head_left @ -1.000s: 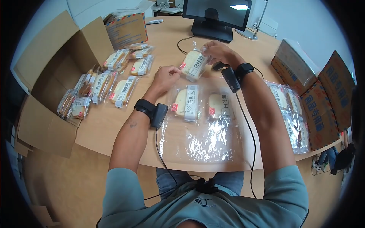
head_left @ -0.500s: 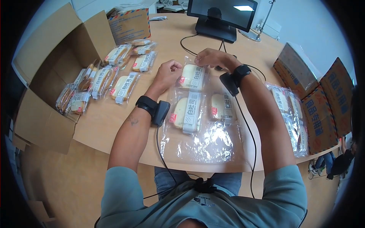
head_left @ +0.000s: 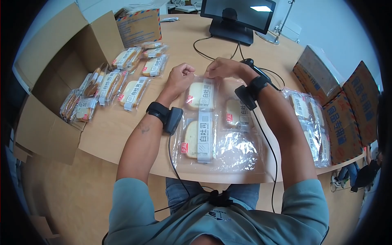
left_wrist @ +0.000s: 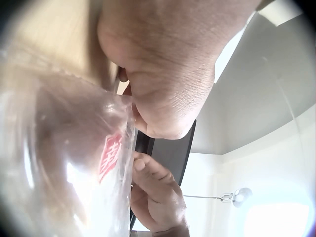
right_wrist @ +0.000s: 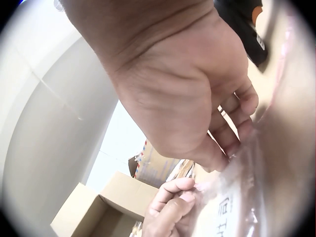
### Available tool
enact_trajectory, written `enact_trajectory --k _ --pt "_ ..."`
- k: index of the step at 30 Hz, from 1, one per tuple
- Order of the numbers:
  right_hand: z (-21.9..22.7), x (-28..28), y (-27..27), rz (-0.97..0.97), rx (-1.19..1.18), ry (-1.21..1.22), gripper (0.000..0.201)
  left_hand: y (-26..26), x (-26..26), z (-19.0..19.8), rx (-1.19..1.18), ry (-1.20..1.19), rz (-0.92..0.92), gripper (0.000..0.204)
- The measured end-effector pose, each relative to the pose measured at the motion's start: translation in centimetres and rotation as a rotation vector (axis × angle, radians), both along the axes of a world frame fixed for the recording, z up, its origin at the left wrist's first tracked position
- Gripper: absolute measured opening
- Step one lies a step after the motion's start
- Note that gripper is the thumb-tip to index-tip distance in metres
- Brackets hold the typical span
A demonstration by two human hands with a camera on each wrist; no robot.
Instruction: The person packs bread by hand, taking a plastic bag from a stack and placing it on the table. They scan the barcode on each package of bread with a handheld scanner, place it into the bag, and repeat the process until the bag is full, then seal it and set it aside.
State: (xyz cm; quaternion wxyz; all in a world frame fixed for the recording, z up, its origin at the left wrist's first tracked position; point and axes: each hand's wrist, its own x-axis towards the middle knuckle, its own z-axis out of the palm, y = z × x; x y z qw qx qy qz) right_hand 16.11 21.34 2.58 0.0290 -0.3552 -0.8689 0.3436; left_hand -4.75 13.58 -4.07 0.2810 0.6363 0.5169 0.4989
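A large clear plastic bag (head_left: 237, 157) lies flat in front of me. Inside it, a white-bread packet (head_left: 191, 141) lies lower left and another bread packet (head_left: 234, 112) sits to the right. A third bread packet (head_left: 197, 94) lies in line above the lower-left one, near the bag's far edge. My right hand (head_left: 223, 68) pinches the far end of this third packet's wrapper. Just left of it, my left hand (head_left: 179, 79) pinches the bag's far edge between thumb and curled fingers. In the right wrist view, the left hand's thumb and forefinger (right_wrist: 173, 202) meet at the plastic.
An open carton (head_left: 61, 69) stands at the left, with several bread packets (head_left: 108, 87) in and before it. At the right is a filled bag (head_left: 304, 110) beside printed cardboard boxes (head_left: 345, 122). A monitor (head_left: 239, 20) and a black cabled device (head_left: 255, 69) are farther back.
The right hand has come down and left with its bread packet, which now lies at the bag's far part. The lower-left packet has slid toward me. The left hand has barely moved.
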Motion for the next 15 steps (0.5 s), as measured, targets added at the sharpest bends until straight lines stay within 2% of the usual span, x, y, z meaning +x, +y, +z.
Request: enact_trajectory --k 2,4,10,14,15 --pt "-0.2 0.1 -0.1 0.012 -0.027 0.008 0.027 0.0 0.0 0.0 0.005 0.010 -0.001 0.019" --pt "-0.4 -0.1 -0.4 0.003 -0.173 0.109 0.030 0.0 0.1 0.0 0.017 0.014 -0.003 0.020" --pt "0.5 -0.4 -1.8 -0.022 -0.223 0.127 0.041 0.5 -0.1 -0.6 0.033 0.054 0.009 0.021" --pt "1.0 -0.1 -2.1 -0.006 -0.166 0.083 0.045 0.5 -0.2 -0.6 0.049 0.074 -0.008 0.023" --pt "1.3 0.1 -2.2 -0.016 -0.059 0.092 0.044 0.3 -0.1 -0.5 0.089 0.081 0.025 0.023"
